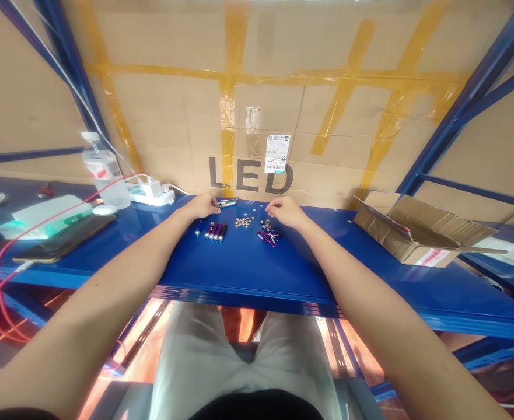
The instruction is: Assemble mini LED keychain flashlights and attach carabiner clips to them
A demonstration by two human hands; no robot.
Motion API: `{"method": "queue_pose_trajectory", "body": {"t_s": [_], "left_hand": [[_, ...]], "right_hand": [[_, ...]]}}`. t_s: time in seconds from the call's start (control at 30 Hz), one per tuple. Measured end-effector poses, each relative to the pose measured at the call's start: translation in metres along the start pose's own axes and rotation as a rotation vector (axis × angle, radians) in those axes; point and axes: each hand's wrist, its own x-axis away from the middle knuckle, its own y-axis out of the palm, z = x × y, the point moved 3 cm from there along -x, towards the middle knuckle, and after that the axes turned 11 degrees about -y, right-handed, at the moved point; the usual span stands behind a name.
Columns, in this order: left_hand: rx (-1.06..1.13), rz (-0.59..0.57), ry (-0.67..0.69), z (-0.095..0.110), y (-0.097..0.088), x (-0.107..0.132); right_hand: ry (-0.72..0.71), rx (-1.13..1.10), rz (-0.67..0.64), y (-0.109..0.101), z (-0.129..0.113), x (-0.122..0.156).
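My left hand (204, 206) is at the back of the blue table with its fingers curled closed, beside several small green and white cylinders (227, 203). What it holds, if anything, is hidden. My right hand (285, 210) has its fingertips pinched together over the table; anything between them is too small to make out. In front of my left hand lies a row of short purple and black metal tubes (215, 231), with a blue tube (199, 227) apart on the left. Several small brass-coloured pieces (242, 222) sit between my hands. Pink and dark carabiner clips (268, 237) lie below my right hand.
An open cardboard box (418, 230) stands on the right. To the left are a water bottle (104, 172), a power strip (151, 192), a phone (66, 236) on a red cable and a tissue pack (42, 217). A large taped carton (173, 128) walls off the back.
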Motion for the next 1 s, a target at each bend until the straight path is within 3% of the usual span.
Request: {"method": "queue_pose_trajectory", "body": {"t_s": [0.17,0.27,0.33,0.43,0.57,0.7,0.83,1.0], "left_hand": [[-0.125,-0.021,0.023,0.009,-0.001,0.007],[-0.090,-0.023,-0.005,0.007,-0.010,0.012],[0.069,-0.039,-0.039,0.005,-0.017,0.014],[0.482,-0.099,-0.076,0.006,-0.025,0.015],[0.935,-0.095,-0.082,0.018,-0.030,0.017],[1.178,-0.128,0.080,0.044,-0.023,0.030],[1.113,-0.227,0.298,0.078,-0.002,0.053],[0.681,-0.054,0.522,0.103,0.013,0.076]], "right_hand": [[0.008,0.018,-0.007,-0.001,0.000,0.000],[0.001,0.021,-0.009,0.000,0.000,0.000],[-0.005,0.021,-0.007,0.000,0.000,0.000],[0.007,-0.017,0.022,0.000,-0.002,0.000],[0.078,-0.187,0.051,-0.001,-0.011,0.003],[0.128,-0.562,0.025,0.005,-0.032,0.009],[0.177,-0.982,-0.041,0.020,-0.051,0.012],[0.141,-1.049,0.040,0.029,-0.051,0.011]]}}
